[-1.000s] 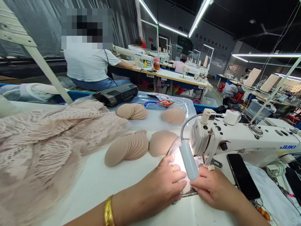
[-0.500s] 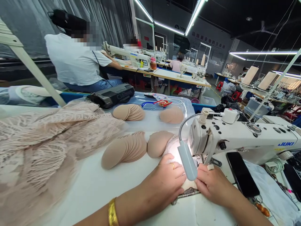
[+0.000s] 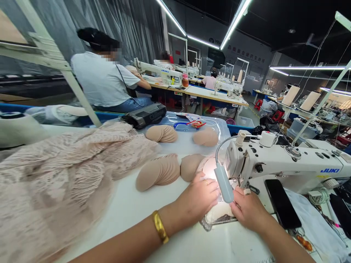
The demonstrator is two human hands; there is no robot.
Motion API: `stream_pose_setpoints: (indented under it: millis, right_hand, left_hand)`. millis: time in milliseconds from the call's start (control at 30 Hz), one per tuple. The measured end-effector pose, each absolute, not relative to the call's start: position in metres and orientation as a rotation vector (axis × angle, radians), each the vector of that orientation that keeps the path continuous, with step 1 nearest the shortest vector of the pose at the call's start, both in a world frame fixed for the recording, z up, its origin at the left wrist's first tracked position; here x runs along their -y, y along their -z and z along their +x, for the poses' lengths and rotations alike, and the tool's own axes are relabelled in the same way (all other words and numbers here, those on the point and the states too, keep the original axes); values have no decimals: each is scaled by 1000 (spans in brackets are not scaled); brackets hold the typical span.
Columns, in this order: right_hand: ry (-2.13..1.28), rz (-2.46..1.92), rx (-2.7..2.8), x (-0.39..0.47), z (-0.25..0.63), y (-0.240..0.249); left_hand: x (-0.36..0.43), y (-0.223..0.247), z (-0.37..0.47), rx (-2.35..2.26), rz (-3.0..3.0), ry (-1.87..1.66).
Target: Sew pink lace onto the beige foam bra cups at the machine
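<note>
Under the lit needle area of the white sewing machine [image 3: 282, 159] lies a pale lace-edged cloth piece [image 3: 221, 211], partly hidden by the lamp and my hands. My left hand [image 3: 201, 195], with fingers bent and close together, grips and presses the cloth from the left. On the other side, my right hand [image 3: 248, 208] has its fingers curled and closed at the cloth's edge, close to the presser foot. A grey gooseneck lamp [image 3: 224, 184] hangs between both hands and covers some fingertips. Just beyond my left hand sits a single beige cup pad [image 3: 190, 167].
Fanned beige pads [image 3: 157, 173] lie left of my hands, with smaller stacks [image 3: 161, 133] on a clear plastic sheet behind. Lace fabric [image 3: 74, 175] spreads over the table's left. A phone [image 3: 283, 204] lies right of my right hand. A co-worker [image 3: 105, 76] sits at another machine.
The view has shifted a little to the left. More of the pale cloth and its dark lace edge shows below my hands, which stay on it.
</note>
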State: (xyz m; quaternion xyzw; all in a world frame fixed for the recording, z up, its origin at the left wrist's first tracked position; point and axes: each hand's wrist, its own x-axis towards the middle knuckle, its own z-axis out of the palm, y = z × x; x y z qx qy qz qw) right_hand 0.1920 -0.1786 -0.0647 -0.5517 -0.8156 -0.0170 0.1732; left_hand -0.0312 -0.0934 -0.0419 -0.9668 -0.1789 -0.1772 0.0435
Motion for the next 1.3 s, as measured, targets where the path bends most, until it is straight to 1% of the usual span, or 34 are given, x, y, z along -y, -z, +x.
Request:
stream_pose_setpoints:
  millis: [67, 167, 267, 333, 467, 567, 667, 767, 833, 933, 1000, 1067, 1167, 1233, 1300]
  right_hand:
    - [49, -1551, 2312, 181, 194, 68]
    - [40, -1526, 2298, 183, 200, 79]
    - [57, -1459, 2283, 180, 207, 92]
    - [79, -1408, 2273, 178, 211, 98]
    - [160, -1374, 2242, 178, 214, 103]
    - [205, -1361, 2226, 178, 215, 103]
    - [196, -1302, 2231, 179, 212, 98]
    - [80, -1229, 2298, 188, 198, 82]
    - [-86, -1250, 2350, 198, 183, 67]
    - [-353, -1276, 2294, 211, 159, 47]
    - [-532, -1325, 2209, 216, 148, 40]
    - [-598, -1399, 2128, 218, 141, 37]
    - [-617, -1467, 2067, 217, 126, 36]
    - [-611, -1482, 2077, 212, 110, 35]
    - [-579, -1513, 2106, 203, 89, 35]
  left_hand:
    - [112, 46, -40, 567, -2850, 511]
    - [146, 45, -70, 610, -2849, 444]
    - [175, 38, -115, 901, -2767, 472]
    - [187, 33, -148, 1160, -2566, 547]
    - [189, 27, -207, 1440, -2074, 566]
    - [180, 20, -233, 1490, -1980, 592]
    - [178, 12, -231, 1415, -2092, 848]
    - [196, 10, -202, 1240, -2313, 1160]
    - [214, 12, -180, 1078, -2625, 1196]
    - [230, 20, -164, 954, -2985, 1120]
    - [223, 28, -166, 1168, -2927, 1207]
    - [203, 38, -171, 1566, -2703, 1274]
    - [172, 46, -174, 2042, -2548, 954]
    - [162, 45, -172, 2142, -2589, 748]
    - [162, 44, -168, 2140, -2649, 709]
